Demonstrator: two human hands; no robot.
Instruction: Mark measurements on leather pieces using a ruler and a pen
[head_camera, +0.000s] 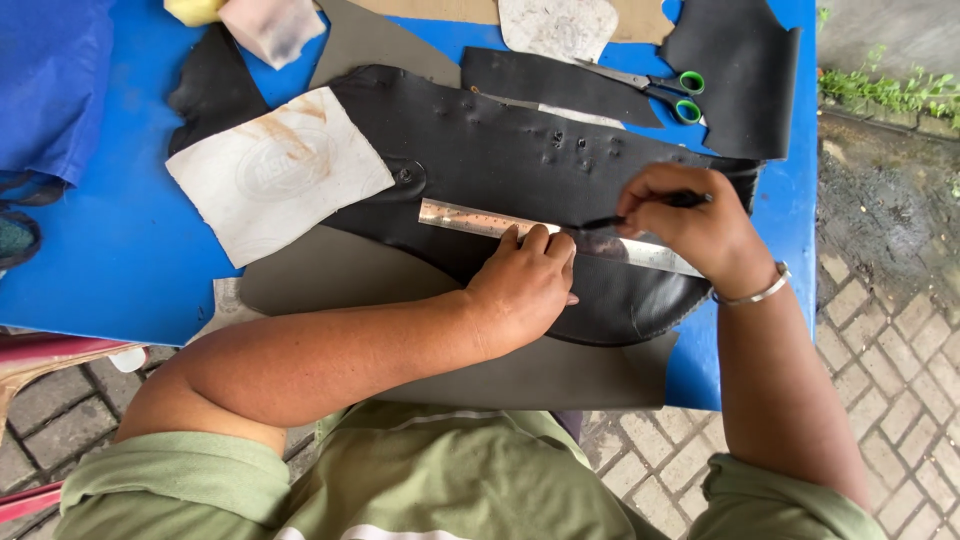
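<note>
A large black leather sheet (500, 150) lies across the blue table (110, 250). On it rests a long metal ruler (465, 217), running left to right and slightly tilted. My left hand (525, 285) presses flat on the ruler's middle, fingers closed together on it. My right hand (690, 225), with a silver bracelet at the wrist, grips a thin black pen (655, 207) whose tip touches the leather at the ruler's upper edge.
A white stained paper pattern (275, 170) lies left on the leather. Green-handled scissors (660, 88) sit at the back right by more black pieces. A grey sheet (330, 275) lies under the leather near me. Brick paving lies beyond the table's right edge.
</note>
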